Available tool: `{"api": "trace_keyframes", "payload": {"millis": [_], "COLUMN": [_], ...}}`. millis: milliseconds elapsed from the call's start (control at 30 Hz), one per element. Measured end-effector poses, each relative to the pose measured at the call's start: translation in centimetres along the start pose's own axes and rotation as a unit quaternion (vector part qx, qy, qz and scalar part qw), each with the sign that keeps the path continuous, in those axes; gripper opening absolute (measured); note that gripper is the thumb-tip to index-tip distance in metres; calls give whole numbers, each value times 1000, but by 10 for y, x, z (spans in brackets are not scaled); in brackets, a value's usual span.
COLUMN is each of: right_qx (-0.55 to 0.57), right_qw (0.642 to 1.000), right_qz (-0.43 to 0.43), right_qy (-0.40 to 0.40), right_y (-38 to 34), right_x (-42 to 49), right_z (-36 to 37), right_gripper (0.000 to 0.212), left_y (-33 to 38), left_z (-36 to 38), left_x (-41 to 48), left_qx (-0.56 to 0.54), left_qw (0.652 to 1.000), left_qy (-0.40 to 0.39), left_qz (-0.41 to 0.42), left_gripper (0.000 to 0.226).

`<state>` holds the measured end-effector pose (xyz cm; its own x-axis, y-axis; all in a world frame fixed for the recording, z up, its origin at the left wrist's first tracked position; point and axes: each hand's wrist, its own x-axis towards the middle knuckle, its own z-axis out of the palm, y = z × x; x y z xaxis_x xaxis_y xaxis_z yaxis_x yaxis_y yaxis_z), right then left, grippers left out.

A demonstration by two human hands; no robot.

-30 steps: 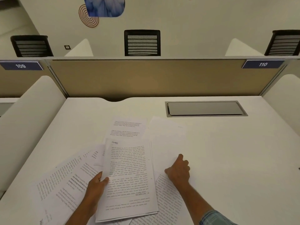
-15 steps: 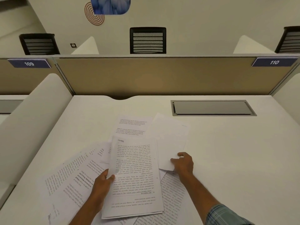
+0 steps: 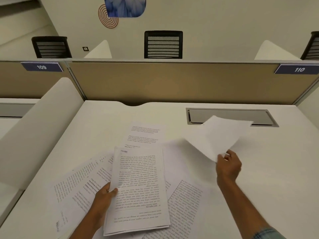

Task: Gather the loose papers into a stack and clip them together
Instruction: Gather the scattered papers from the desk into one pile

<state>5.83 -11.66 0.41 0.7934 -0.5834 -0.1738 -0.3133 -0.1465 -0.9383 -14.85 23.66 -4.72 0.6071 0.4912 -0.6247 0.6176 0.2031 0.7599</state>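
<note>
1. Left hand (image 3: 103,197) grips the gathered stack (image 3: 139,187) by its left edge, thumb on the printed top page, just as it did half a second ago.
2. Right hand (image 3: 228,167) pinches the near corner of a blank sheet (image 3: 217,137). Earlier that sheet lay flat just right of the stack. Now it is lifted off the worktop (image 3: 276,178) and swung out to the right, its far edge in front of the cable hatch (image 3: 259,116).
3. Loose printed pages lie unmoved on the worktop: the fanned pages (image 3: 77,187) left of the stack, the far page (image 3: 143,135) beyond it, and the tilted page (image 3: 186,200) at its right.
4. Behind the worktop stands a tan divider panel (image 3: 172,83).
</note>
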Motion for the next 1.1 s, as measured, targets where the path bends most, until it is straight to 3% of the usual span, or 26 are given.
{"api": "trace_keyframes", "payload": {"millis": [133, 267, 400, 467, 533, 700, 800, 933, 1000, 1100], "right_qx": [38, -9, -82, -120, -151, -163, -193, -264, -272, -194], "right_qw": [988, 950, 913, 901, 892, 894, 920, 930, 939, 952], "right_qz": [-17, -37, -43, -44, -46, -29, -57, -108, -40, 108], "right_qy": [-149, -311, -396, -414, -424, -416, -338, -232, -206, -210], "right_y": [2, 23, 50, 57, 60, 57, 56, 62, 62, 61], "right_x": [-22, -77, -126, -141, -152, -163, -158, -134, -118, -109], "right_z": [-12, -9, -3, 0, 4, 6, -6, -41, -56, -69], "right_gripper": [34, 35, 33, 32, 32, 25, 24, 47, 64, 81], "left_y": [3, 12, 13, 14, 15, 4, 5, 4, 1, -9], "left_z": [0, 5, 8, 11, 14, 19, 11, -23, -44, -68], "left_x": [-2, -9, -9, -11, -17, -17, -16, -12, -8, -6], "left_qx": [-16, -3, -18, -28, -10, 24, 10, -21, -41, -75], "left_qw": [1000, 999, 999, 1000, 999, 998, 997, 994, 993, 989], "left_qy": [-13, -43, -29, 9, 17, 12, 31, 45, 56, 84], "left_qz": [-14, -12, -7, 11, 47, 52, 67, 97, 98, 93], "left_gripper": [34, 32, 30, 42, 55, 45, 49, 40, 42, 42]}}
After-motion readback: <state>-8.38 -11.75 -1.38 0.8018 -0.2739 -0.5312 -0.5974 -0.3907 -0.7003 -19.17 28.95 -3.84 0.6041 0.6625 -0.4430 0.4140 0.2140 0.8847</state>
